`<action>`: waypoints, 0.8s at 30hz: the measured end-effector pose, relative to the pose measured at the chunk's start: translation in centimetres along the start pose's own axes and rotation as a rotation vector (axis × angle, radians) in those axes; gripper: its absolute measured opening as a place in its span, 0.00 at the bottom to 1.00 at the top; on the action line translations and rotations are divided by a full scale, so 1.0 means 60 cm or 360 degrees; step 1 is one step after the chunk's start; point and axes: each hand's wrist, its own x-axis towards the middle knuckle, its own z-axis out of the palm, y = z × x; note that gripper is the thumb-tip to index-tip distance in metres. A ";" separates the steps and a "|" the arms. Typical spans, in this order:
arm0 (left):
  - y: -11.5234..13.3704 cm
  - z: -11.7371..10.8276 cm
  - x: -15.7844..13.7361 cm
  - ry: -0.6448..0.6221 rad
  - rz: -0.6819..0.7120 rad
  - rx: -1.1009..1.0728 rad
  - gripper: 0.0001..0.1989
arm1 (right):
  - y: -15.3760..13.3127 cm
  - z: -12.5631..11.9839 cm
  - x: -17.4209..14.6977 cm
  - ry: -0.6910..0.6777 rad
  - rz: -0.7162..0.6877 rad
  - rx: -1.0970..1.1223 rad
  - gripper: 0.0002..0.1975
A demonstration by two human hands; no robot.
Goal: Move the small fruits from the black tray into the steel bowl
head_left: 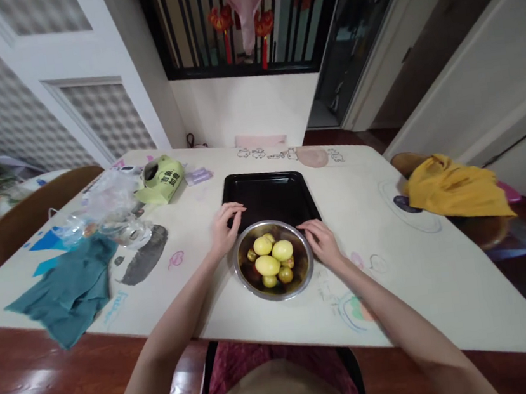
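Observation:
A round metal bowl (pixel 241 283) stands on the white table, holding several yellow, lemon-like fruits (pixel 267 265) and smaller greenish-yellow round ones (pixel 285 275). Behind it lies a black rectangular tray (pixel 262 194), its near edge partly hidden by the bowl. My left hand (pixel 227 228) is at the bowl's upper left, over the tray's left edge, with thumb and fingers apart and nothing in them. To the right of the bowl, my right hand (pixel 323 242) rests with bent, parted fingers, the fingertips close to the rim. Whether they touch it I cannot tell.
A teal cloth (pixel 75 287) hangs over the table's front left edge. Near it are clear plastic packaging (pixel 126 230) and a green bag (pixel 162 178). A yellow cloth (pixel 456 189) drapes a chair at the right. Drawings mark the tabletop (pixel 400 295).

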 end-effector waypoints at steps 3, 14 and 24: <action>0.016 0.002 -0.003 -0.0102 0.0125 0.0023 0.12 | -0.016 -0.010 -0.002 0.0003 0.0153 0.0044 0.15; 0.030 0.005 -0.007 -0.0148 0.0199 -0.0058 0.13 | -0.103 -0.004 -0.070 -0.0110 0.0959 0.0409 0.20; 0.032 -0.001 -0.025 -0.0128 0.0208 -0.0087 0.14 | -0.126 0.004 -0.072 -0.0388 0.1556 0.0795 0.18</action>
